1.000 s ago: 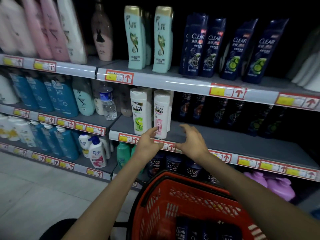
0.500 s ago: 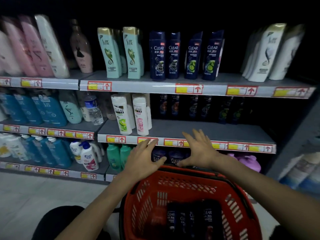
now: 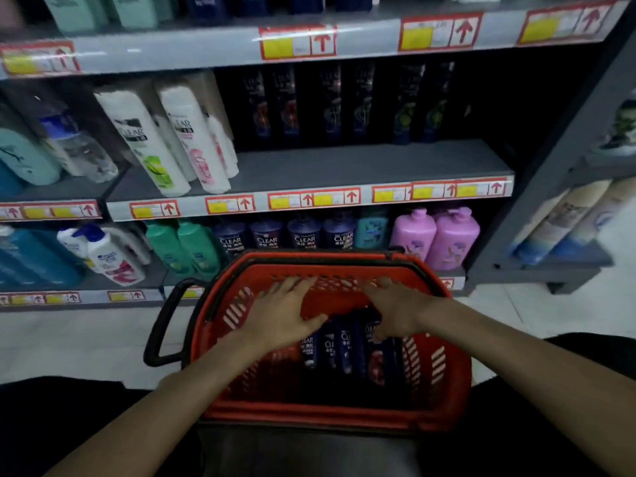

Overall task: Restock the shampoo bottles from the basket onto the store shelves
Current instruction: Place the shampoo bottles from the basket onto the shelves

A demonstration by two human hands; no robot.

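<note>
left hand (image 3: 285,315) spread over basket (image 3: 327,412); right hand (image 3: 395,311) spread; bottles (image 3: 346,349) inside

dim store light, glare on shelf edge (image 3: 206,51), motion blur, warped edges

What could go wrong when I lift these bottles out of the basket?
The dark bottles sit packed together in the basket under the left hand and right hand, so pulling one may tip its neighbours. The white bottles stand near the front edge of the middle shelf; a passing arm could knock them off.
</note>
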